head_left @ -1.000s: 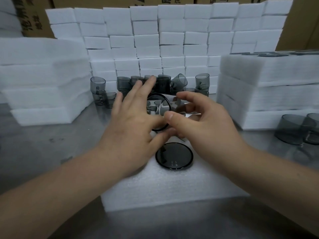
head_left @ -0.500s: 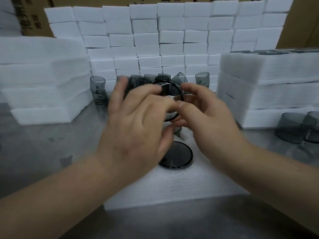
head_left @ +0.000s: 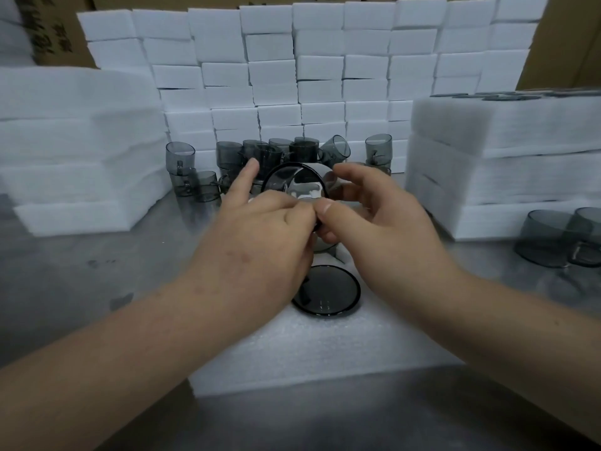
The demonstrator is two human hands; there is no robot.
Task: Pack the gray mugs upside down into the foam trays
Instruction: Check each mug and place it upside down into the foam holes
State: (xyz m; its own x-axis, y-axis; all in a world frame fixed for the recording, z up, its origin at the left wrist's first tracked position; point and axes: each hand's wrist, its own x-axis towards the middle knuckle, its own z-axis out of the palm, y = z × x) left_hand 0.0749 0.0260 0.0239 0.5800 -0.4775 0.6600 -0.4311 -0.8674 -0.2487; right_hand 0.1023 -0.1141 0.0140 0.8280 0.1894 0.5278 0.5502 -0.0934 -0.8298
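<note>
A smoky gray see-through mug (head_left: 294,183) is held up over the white foam tray (head_left: 312,346), its round end tilted toward me. My left hand (head_left: 260,242) pinches its near rim, index finger stretched up along the left side. My right hand (head_left: 374,222) holds the right side, thumb on the rim beside the left fingers. One gray mug (head_left: 327,292) sits sunk in the tray, flat base up, just below both hands.
Several loose gray mugs (head_left: 276,154) stand at the back of the metal table, two more mugs (head_left: 559,237) at the right. Foam tray stacks (head_left: 81,151) rise on the left, and further foam tray stacks (head_left: 504,151) on the right. White boxes (head_left: 309,60) form a wall behind.
The held mug rose from the tray surface to in front of the mug pile. Both hands went up with it, and the left fingers curled onto its rim.
</note>
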